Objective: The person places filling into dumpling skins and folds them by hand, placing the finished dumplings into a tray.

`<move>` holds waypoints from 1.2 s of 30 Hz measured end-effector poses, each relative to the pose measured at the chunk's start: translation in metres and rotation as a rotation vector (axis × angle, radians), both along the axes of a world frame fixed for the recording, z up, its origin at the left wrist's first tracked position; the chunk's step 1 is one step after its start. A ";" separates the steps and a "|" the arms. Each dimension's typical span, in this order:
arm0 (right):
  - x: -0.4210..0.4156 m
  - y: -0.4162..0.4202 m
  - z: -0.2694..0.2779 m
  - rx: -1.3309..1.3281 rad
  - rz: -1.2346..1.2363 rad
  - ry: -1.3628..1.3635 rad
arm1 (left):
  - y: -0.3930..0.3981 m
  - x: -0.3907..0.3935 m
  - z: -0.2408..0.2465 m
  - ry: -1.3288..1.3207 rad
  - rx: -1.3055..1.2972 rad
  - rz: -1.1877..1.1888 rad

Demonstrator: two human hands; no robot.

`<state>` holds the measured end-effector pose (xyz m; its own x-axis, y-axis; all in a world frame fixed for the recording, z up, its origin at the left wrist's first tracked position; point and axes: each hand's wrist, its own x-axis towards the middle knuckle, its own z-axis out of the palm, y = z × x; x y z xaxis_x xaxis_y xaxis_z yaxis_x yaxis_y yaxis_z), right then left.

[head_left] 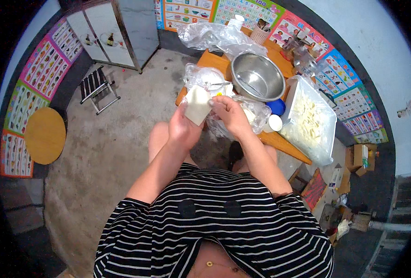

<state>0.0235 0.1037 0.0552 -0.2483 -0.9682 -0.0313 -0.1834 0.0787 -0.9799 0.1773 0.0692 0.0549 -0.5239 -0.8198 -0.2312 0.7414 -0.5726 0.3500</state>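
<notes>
My left hand (pixel 184 127) holds a thin, pale, four-cornered sheet (pixel 198 106), which looks like a dough wrapper, above my knees at the table's near edge. The fingertips of my right hand (pixel 231 114) pinch that sheet's right edge. Just beyond lies a round container (pixel 210 73) of white contents in clear plastic, a metal utensil (pixel 221 83) across it. A clear plastic bag (pixel 261 107) with pale pieces lies partly behind my right hand. To the right, a translucent plastic box (pixel 325 139) contains several pale, folded-looking pieces (pixel 308 116).
On the wooden table (pixel 214 60) stands a large steel basin (pixel 238 81) with a utensil inside. A blue round object (pixel 276 107) and a white cup (pixel 274 123) sit near the box. Glass jars (pixel 306 64) and a utensil holder (pixel 260 34) are behind. A folding stool (pixel 99 88) stands left.
</notes>
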 end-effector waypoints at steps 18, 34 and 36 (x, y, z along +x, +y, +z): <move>-0.027 -0.003 0.033 -0.233 -0.130 0.434 | -0.014 0.001 -0.021 -0.049 0.092 -0.412; -0.064 -0.094 -0.051 -0.211 -0.326 0.578 | -0.024 0.015 -0.012 -0.140 0.012 -0.119; -0.061 -0.094 -0.050 -0.244 -0.363 0.681 | -0.025 0.016 -0.015 -0.171 0.000 -0.061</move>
